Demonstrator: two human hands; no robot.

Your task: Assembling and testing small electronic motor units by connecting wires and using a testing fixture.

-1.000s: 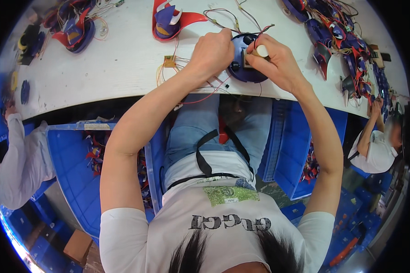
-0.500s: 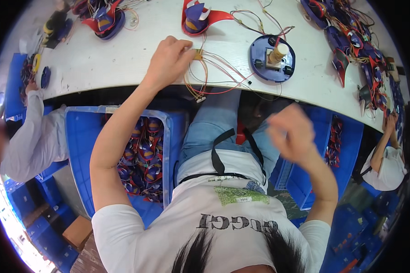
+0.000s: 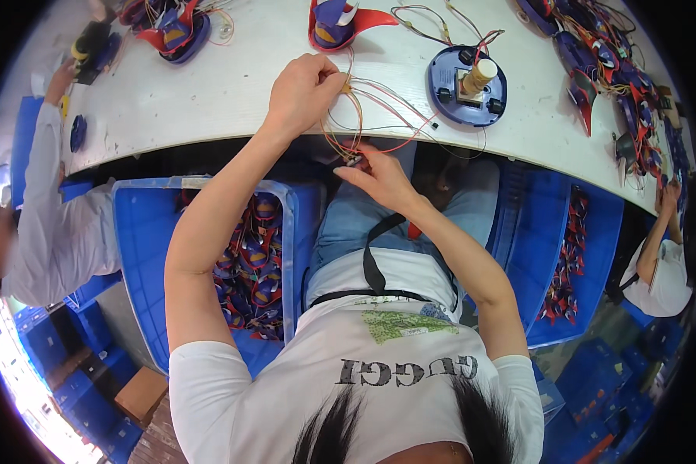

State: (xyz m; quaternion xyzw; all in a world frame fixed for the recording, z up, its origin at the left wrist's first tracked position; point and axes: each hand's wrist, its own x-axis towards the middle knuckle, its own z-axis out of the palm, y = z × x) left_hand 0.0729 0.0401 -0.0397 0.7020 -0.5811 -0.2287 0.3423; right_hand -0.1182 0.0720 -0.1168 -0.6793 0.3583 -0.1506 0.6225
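Your left hand: pinches the wire bundle taut | your right hand: grips its lower end | both left of the blue disc.

Blue crate (part-filled), red-blue shells, co-worker's sleeve.

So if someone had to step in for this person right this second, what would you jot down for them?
Left hand: resting on the white table, pinching a bundle of thin wires at the table edge.
Right hand: below the table edge over the lap, fingertips on the lower end of the same wires.
Blue round base with a cream peg stands free on the table, to the right of the wires, untouched.
Blue bin at the left side holds red and blue parts.
Done: the wires are gathered in both hands.
Left: the wires are not yet tidy; they loop loose.
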